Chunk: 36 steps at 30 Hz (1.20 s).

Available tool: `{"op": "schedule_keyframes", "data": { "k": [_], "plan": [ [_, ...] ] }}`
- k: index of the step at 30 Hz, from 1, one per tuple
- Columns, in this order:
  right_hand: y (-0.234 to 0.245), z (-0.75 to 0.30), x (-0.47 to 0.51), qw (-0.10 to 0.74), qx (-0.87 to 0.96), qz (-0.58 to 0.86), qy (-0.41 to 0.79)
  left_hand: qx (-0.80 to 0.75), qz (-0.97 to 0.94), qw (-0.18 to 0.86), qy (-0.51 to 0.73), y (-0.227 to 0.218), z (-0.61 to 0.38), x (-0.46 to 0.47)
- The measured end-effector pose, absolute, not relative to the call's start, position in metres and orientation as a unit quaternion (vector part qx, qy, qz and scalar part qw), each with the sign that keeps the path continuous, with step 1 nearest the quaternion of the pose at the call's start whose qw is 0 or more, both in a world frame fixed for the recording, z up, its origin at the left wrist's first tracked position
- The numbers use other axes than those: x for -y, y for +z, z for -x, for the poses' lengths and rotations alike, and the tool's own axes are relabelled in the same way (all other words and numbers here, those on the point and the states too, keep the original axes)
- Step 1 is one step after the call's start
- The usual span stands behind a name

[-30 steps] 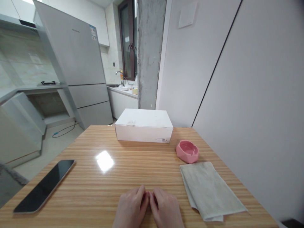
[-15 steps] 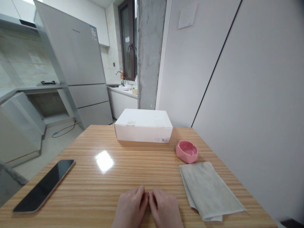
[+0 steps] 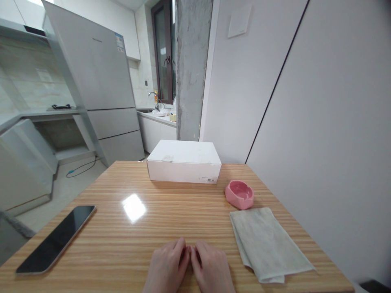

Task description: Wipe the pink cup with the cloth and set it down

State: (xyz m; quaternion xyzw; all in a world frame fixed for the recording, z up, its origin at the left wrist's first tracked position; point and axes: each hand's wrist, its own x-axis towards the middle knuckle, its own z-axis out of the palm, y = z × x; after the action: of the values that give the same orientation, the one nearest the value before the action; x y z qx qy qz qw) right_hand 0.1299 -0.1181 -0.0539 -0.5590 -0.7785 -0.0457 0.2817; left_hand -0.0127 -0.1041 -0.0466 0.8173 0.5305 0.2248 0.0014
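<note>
My left hand (image 3: 168,262) and right hand (image 3: 211,262) rest together, fingers curled in, on the wood-grain surface (image 3: 177,211) in front of the white cardboard box (image 3: 183,171). The folded gray cloth (image 3: 265,244) and pink ashtray (image 3: 240,196) sit front-right of the box, the smartphone (image 3: 58,240) front-left.

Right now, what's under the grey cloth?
Wooden tabletop shows around the folded grey cloth, and a lower layer of it peeks out along the left and near edges. What lies directly beneath is covered; can't tell.
</note>
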Motion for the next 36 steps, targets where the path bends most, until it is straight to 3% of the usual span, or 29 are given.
{"op": "schedule_keyframes", "data": {
  "k": [36],
  "plan": [
    [-0.0531,-0.1293,0.1177,0.305,0.777,0.548,-0.061,-0.525,-0.821,0.003,0.226,-0.0493,0.0135,0.1042]
  ]
}}
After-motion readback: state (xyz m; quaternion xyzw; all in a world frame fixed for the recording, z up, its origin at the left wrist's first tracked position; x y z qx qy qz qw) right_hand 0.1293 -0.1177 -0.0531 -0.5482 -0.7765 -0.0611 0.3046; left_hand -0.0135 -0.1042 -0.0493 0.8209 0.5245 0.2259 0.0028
